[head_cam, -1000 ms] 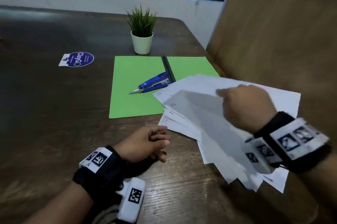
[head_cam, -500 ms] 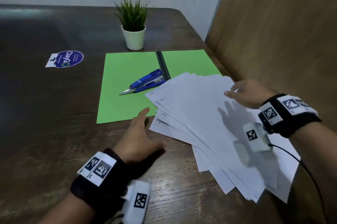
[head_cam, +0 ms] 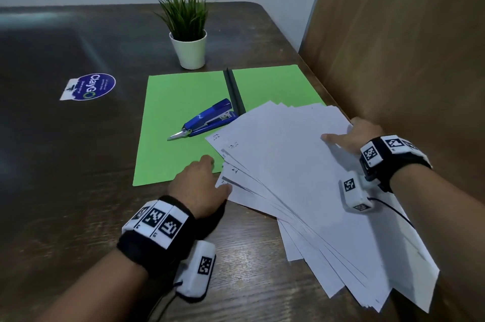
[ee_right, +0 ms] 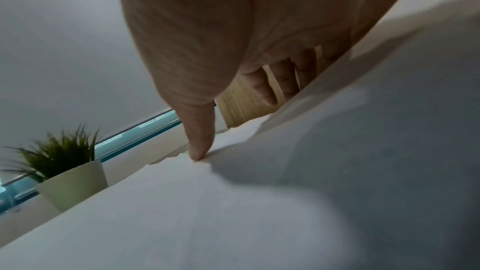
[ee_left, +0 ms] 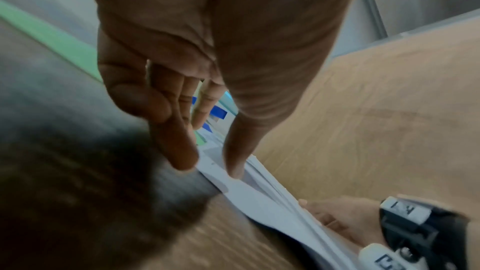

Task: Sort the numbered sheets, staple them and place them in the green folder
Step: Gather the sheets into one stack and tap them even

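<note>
Several white numbered sheets point(head_cam: 288, 177) lie fanned out on the dark wooden table, their far corners over the open green folder point(head_cam: 178, 101). A blue stapler point(head_cam: 207, 118) lies on the folder's left half. My left hand point(head_cam: 214, 174) is at the fan's left corners, thumb point(ee_left: 233, 163) resting on a sheet point(ee_left: 259, 192), fingers point(ee_left: 179, 147) straight beside the edge. My right hand point(head_cam: 351, 138) grips the fan's right edge: its thumb point(ee_right: 198, 151) presses the top sheet point(ee_right: 233, 213) and its fingers reach behind the edge.
A small potted plant point(head_cam: 187, 30) stands behind the folder. A round blue sticker point(head_cam: 90, 85) lies on the table to the left. A wooden partition point(head_cam: 406, 46) rises close along the right side. The table edge point(head_cam: 283, 30) is near the folder's far right.
My left hand has left the bare table and reached forward to the fan's left corners. My right hand has slid from the middle of the sheets to their right edge.
</note>
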`<control>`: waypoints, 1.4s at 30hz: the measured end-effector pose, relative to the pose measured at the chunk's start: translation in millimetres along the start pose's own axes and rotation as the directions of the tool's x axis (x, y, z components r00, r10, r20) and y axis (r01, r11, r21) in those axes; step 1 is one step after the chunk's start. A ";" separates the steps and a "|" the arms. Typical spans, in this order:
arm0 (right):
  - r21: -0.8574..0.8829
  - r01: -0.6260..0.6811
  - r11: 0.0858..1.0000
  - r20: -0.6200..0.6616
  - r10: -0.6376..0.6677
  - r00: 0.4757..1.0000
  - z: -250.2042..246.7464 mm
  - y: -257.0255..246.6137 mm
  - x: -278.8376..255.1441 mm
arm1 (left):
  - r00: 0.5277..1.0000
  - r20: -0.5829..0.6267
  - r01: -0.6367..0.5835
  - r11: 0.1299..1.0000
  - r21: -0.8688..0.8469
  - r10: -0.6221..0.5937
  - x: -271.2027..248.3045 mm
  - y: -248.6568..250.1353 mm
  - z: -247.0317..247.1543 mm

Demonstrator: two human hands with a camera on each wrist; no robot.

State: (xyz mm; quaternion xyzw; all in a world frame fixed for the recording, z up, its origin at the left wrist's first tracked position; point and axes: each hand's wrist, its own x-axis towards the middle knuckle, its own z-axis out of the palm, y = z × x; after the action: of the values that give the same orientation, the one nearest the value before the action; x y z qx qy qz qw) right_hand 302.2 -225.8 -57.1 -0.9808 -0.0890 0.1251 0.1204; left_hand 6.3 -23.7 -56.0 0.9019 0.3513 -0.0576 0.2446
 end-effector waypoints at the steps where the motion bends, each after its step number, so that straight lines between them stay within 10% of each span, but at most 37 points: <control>1: -0.002 -0.012 1.000 -0.009 0.012 1.000 1.0 1.0 3.3 | 1.000 0.015 0.017 0.999 -0.051 -0.016 -1.7 -0.9 0.5; 42: 0.320 -0.018 0.947 0.240 -0.063 0.969 -24.6 20.6 -17.6 | 0.991 -0.045 -0.133 0.975 -0.180 0.127 2.9 -16.0 12.7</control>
State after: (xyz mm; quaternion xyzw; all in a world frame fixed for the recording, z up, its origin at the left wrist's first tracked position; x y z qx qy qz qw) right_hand 294.9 -254.3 -35.4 -0.9239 -0.0932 0.2575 0.2671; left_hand -1.3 -17.9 -74.3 0.8977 0.2991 0.0059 0.3235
